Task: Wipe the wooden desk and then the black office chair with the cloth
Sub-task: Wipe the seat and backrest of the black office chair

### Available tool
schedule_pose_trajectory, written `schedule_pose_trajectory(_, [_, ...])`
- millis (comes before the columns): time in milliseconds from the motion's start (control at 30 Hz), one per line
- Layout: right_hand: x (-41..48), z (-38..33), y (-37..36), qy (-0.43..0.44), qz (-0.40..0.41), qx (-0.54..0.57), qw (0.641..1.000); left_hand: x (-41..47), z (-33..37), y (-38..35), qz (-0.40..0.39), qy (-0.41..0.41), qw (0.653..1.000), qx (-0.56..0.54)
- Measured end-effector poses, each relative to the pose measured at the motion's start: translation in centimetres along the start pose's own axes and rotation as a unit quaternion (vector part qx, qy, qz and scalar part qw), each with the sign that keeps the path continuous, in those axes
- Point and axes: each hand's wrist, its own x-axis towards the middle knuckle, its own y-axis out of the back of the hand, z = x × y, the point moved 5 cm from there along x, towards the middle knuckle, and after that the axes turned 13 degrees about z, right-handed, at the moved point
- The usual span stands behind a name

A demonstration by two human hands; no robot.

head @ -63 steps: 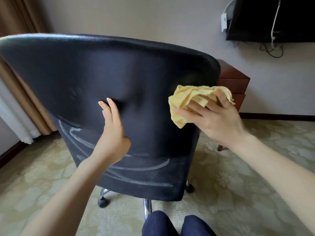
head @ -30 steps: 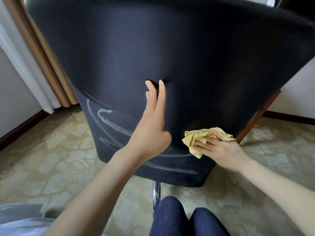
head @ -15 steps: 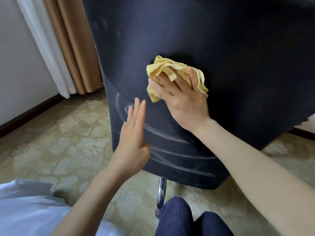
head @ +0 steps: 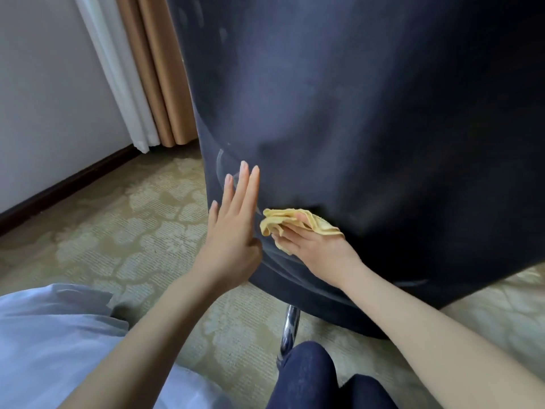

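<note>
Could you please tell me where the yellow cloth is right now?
In the head view, the yellow cloth sits near centre, held by the right hand against the lower back of the black office chair, just beside the left hand.

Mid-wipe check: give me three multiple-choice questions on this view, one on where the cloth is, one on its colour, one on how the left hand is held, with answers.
1. Where does the right hand hold the cloth?
A) low on the chair back
B) on a desk top
C) on a window pane

2. What colour is the cloth?
A) blue
B) white
C) yellow

3. How is the left hand held?
A) in a fist
B) flat, fingers straight
C) gripping the cloth

Answers:
1 A, the cloth sits against the dark backrest near its bottom edge.
2 C, it is pale yellow.
3 B, its straight fingers lie along the backrest beside the cloth.
</note>
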Motion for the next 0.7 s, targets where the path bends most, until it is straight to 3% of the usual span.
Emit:
schedule_pose_trajectory(200, [-8.1, 2.1, 0.4, -0.030, -0.027, 0.102, 0.994, 1.8, 2.6, -1.0, 0.021, -0.089, 0.995, 0.050])
schedule_pose_trajectory(400, [-12.2, 6.4, 3.0, -0.037, -0.075, 0.053, 0.995, 0.6, 3.8, -2.2, 0.003, -0.115, 0.993, 0.020])
schedule_pose_trajectory(700, [-5.2, 11.8, 8.6, -0.068, 0.077, -0.045, 0.994, -1.1, 4.3, -1.5, -0.006, -0.135, 0.990, -0.026])
